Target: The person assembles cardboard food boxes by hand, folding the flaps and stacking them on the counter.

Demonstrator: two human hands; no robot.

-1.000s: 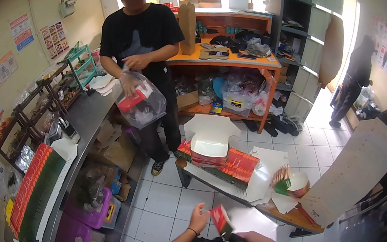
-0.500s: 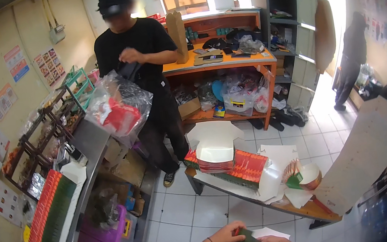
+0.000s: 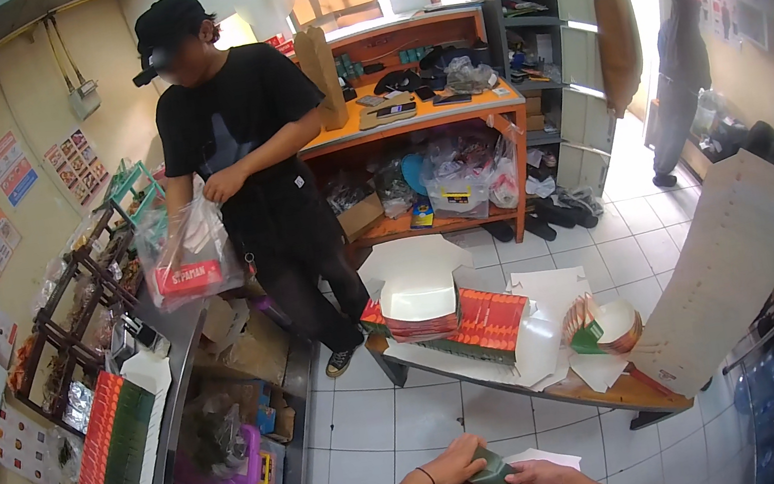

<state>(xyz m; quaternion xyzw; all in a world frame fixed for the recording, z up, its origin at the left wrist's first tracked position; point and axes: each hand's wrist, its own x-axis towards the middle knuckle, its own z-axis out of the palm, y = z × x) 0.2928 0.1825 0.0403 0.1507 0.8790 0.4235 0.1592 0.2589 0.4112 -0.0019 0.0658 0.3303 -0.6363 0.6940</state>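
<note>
Low in front of me I hold a green paper food box [image 3: 491, 477] with a white flap [image 3: 555, 459] sticking out on its right. My left hand [image 3: 456, 462] grips the box from its upper left, thumb and fingers closed on the card. On its right side, my right hand [image 3: 540, 477] pinches the edge. Beyond them, a low bench [image 3: 574, 397] bears a row of red and green folded cartons [image 3: 484, 328]. White-lined open boxes [image 3: 419, 300] are stacked at its left end, and printed paper bowls [image 3: 617, 325] lie at its right.
A co-worker [image 3: 237, 124] in black stands at the far left, hands at a clear plastic bag [image 3: 193, 263] with red boxes. The left metal counter [image 3: 180, 325] carries another row of cartons [image 3: 114, 468]. A tall cardboard sheet [image 3: 730, 269] leans at right. An orange desk [image 3: 487, 106] stands behind.
The green box has turned in my hands and now shows more of its folded side. The co-worker has moved left and lowered the plastic bag to the counter. My view has shifted slightly.
</note>
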